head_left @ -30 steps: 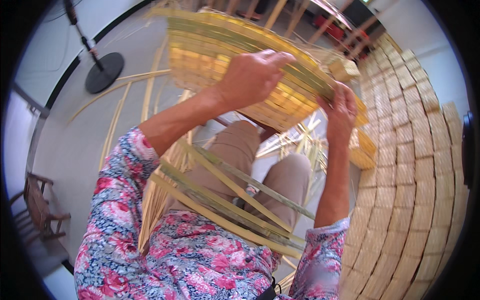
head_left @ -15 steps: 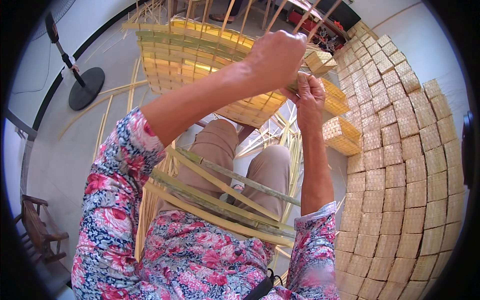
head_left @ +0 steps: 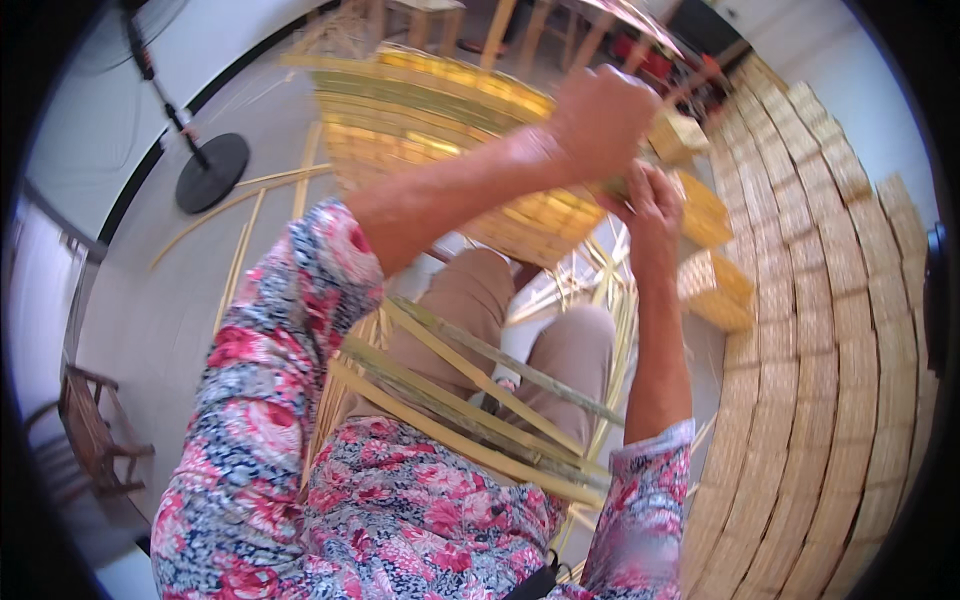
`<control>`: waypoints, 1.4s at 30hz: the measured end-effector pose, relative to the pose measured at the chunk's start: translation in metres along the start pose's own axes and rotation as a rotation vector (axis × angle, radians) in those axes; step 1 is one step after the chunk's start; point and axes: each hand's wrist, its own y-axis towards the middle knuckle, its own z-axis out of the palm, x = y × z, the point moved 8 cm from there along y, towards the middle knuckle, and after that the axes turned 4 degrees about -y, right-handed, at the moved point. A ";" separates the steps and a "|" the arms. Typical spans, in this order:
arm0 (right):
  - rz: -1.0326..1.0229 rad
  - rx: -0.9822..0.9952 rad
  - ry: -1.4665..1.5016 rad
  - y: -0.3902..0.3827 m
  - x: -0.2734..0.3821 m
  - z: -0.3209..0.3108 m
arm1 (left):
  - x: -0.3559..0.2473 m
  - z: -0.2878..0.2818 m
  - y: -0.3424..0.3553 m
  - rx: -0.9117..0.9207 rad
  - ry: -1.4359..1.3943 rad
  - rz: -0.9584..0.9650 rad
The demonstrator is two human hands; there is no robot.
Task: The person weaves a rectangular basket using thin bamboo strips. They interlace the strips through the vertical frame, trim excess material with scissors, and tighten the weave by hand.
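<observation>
A half-woven basket (head_left: 465, 160) of yellow and green bamboo strips stands in front of my knees, with upright strips rising from its far side. At its right corner my left hand (head_left: 607, 120) is closed in a fist, its fingers turned away from view. Just below it, my right hand (head_left: 652, 195) pinches a short greenish piece of bamboo strip (head_left: 616, 187) between thumb and fingers. Whether both hands grip the same strip is hidden by the left fist. Several long bamboo strips (head_left: 480, 428) lie across my lap.
Many small woven boxes (head_left: 790, 370) stand in rows on the right, with a few single ones (head_left: 715, 290) nearer the basket. Loose strips (head_left: 240, 260) lie on the floor. A fan's round base (head_left: 212, 172) and a wooden chair (head_left: 100, 425) are on the left.
The whole scene has shifted right and a little down in view, with blur. Both hands stay together at the basket's right corner, still closed.
</observation>
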 end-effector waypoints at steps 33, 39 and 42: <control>-0.487 0.391 -0.759 -0.044 0.056 0.242 | 0.105 -0.139 -0.266 -0.381 -0.587 -0.671; -0.320 0.361 -0.588 -0.031 0.054 0.233 | 0.130 -0.125 -0.245 -0.337 -1.321 -0.749; -0.277 0.348 -0.534 -0.030 0.057 0.230 | 0.135 -0.107 -0.237 -0.277 -1.552 -0.710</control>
